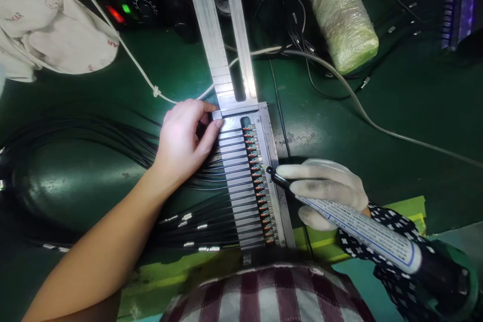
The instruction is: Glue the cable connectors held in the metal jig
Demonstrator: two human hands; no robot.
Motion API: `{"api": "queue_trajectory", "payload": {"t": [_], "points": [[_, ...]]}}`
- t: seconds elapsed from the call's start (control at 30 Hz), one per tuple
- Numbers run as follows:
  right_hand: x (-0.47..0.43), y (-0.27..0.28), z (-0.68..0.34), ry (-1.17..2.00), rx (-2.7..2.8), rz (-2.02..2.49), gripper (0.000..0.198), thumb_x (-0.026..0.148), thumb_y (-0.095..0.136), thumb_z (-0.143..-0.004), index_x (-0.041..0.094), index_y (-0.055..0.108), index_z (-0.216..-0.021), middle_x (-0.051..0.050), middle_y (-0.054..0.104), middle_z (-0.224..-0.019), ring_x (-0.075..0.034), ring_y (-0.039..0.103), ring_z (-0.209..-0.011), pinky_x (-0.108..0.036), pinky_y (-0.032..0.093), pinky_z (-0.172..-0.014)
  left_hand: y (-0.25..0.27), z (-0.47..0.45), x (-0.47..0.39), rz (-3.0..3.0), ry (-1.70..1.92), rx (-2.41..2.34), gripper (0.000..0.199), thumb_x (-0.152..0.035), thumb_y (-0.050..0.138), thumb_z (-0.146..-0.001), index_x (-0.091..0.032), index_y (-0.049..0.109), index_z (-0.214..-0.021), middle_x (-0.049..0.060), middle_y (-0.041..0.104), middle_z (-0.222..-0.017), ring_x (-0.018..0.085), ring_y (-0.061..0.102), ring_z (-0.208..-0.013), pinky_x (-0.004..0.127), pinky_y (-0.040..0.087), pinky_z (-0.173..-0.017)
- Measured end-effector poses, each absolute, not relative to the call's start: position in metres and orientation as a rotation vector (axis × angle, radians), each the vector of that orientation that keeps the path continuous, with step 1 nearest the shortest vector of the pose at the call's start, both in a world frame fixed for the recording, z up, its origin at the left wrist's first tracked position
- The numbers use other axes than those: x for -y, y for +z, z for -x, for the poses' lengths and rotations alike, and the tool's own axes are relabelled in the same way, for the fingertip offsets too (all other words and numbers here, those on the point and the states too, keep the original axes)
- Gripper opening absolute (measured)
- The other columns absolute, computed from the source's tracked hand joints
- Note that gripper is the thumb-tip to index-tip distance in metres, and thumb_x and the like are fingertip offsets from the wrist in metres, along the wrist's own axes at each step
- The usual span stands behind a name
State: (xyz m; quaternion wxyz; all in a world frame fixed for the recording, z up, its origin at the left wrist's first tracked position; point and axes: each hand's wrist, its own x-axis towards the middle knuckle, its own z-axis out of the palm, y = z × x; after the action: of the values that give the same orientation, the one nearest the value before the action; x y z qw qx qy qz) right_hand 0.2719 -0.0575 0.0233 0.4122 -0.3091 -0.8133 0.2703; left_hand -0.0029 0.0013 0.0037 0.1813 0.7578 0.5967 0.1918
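Note:
A metal jig (234, 168) lies lengthwise in front of me, with its slotted lid (226, 78) swung open at the far end. Black cables (199, 176) run into it from the left, each ending at a small green circuit board (258, 179) with coloured wires. My bare left hand (188, 136) grips the jig's far left corner between thumb and fingers. In my gloved right hand (324, 186) is a dispensing syringe (362, 234) with a printed white barrel. Its fine tip points at a board midway along the row, though contact is too small to tell.
Behind stands a black dispenser box (162, 5) with a red and a green light. A white printed cloth (68, 35) lies at the far left, a film-wrapped roll (339, 15) at the far right. Coiled cables (37, 201) spread leftward, and a grey cord (370, 115) crosses the right side.

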Motion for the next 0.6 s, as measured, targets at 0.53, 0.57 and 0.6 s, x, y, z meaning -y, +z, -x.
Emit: {"api": "queue_trajectory", "payload": {"t": [0.53, 0.57, 0.6], "points": [[0.07, 0.026, -0.273, 0.729, 2.074, 0.783, 0.013, 0.013, 0.06, -0.084, 0.018, 0.062, -0.096, -0.013, 0.076, -0.101, -0.018, 0.072, -0.069, -0.031, 0.062, -0.058, 0.004, 0.003, -0.001, -2.162, 0.489, -1.703, 0.026, -0.041, 0.049, -0.096, -0.02, 0.061, -0.105, 0.001, 0.057, -0.085, 0.016, 0.055, -0.083, 0.037, 0.048, -0.081], [0.069, 0.026, -0.273, 0.732, 2.076, 0.77, 0.013, 0.014, 0.06, -0.084, 0.018, 0.062, -0.096, -0.013, 0.076, -0.101, -0.018, 0.072, -0.069, -0.031, 0.062, -0.058, 0.004, 0.004, -0.001, -2.165, 0.496, -1.701, 0.026, -0.041, 0.05, -0.096, -0.02, 0.062, -0.105, 0.001, 0.057, -0.084, 0.016, 0.055, -0.083, 0.037, 0.048, -0.081], [0.069, 0.027, -0.273, 0.728, 2.075, 0.765, 0.012, 0.014, 0.06, -0.084, 0.017, 0.062, -0.096, -0.013, 0.076, -0.101, -0.017, 0.072, -0.068, -0.031, 0.061, -0.058, 0.004, 0.004, -0.001, -2.167, 0.501, -1.698, 0.026, -0.041, 0.05, -0.096, -0.019, 0.061, -0.105, 0.001, 0.057, -0.085, 0.016, 0.054, -0.083, 0.037, 0.048, -0.081]]}}
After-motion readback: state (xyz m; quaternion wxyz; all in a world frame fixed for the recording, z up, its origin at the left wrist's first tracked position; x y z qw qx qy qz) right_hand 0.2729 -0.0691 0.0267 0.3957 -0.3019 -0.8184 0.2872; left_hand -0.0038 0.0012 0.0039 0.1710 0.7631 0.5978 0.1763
